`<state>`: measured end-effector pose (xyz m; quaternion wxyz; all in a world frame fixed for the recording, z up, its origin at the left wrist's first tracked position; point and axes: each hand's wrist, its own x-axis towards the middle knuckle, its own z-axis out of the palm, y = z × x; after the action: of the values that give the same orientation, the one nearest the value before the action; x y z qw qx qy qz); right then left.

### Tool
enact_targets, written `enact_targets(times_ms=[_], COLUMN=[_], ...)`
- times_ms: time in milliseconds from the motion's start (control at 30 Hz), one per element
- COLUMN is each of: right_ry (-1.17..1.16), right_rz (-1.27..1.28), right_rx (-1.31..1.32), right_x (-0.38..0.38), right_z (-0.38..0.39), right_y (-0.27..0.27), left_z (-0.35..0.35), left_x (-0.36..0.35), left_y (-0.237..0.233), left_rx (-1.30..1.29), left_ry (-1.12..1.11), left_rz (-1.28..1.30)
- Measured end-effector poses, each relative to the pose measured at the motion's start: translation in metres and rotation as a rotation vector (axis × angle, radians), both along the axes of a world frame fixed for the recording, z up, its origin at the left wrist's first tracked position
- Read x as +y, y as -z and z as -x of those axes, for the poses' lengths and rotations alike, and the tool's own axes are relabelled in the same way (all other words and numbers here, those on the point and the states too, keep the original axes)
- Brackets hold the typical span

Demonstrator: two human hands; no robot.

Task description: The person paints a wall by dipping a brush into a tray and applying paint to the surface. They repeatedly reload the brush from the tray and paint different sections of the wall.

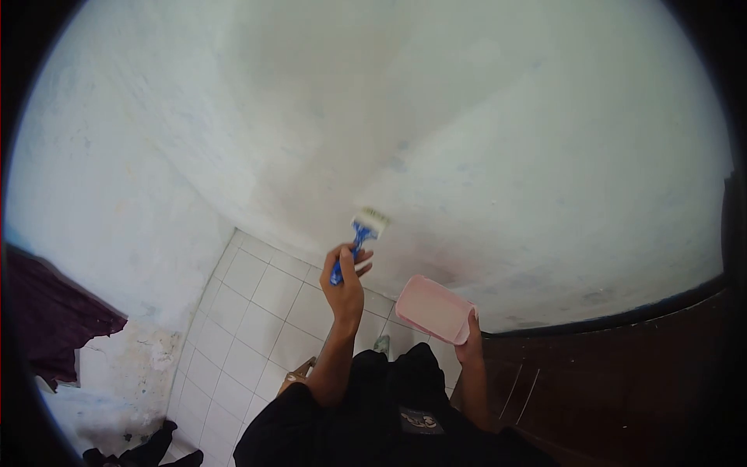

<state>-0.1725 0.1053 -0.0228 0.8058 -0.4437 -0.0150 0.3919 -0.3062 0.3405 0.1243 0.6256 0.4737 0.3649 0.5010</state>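
My left hand [345,268] is wrapped round the blue handle of a paint brush [362,231], whose pale bristles point up toward the whitish wall [482,171]. Whether the bristles touch the wall I cannot tell. Lower and to the right, my right hand [470,342] grips the end of a shallow pink tray [433,309] by its rim. Pale, smooth material covers the inside of the tray. A greyish band runs across the wall above the brush.
White floor tiles [264,311] lie below the wall. Dark purple cloth [58,315] hangs at the left, beside a stained wall patch [148,354]. Black items [148,451] are at the lower left. A dark brown surface [607,381] fills the lower right.
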Motion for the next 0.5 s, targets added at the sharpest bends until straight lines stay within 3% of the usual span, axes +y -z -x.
enact_targets(times_ms=[133, 200, 333, 433, 500], right_ry=[-0.012, -0.004, -0.012, 0.013, 0.018], right_rz=[-0.011, 0.005, 0.018, 0.002, 0.023], right_rx=[0.000, 0.029, 0.033, 0.025, 0.020], right_x=[0.005, 0.007, 0.008, 0.008, 0.007], right_z=[0.002, 0.006, 0.008, 0.009, 0.007], right_y=[0.003, 0.003, 0.005, 0.004, 0.002], left_z=[-0.001, -0.003, -0.014, 0.000, 0.010], left_x=[-0.001, 0.000, 0.012, -0.003, -0.017], left_y=[-0.076, -0.074, 0.007, 0.087, 0.117], left_rx=[-0.154, -0.244, -0.365, -0.283, -0.094], left_ry=[-0.011, -0.022, 0.036, 0.030, 0.003], left_rz=[-0.215, -0.276, -0.178, -0.115, -0.011])
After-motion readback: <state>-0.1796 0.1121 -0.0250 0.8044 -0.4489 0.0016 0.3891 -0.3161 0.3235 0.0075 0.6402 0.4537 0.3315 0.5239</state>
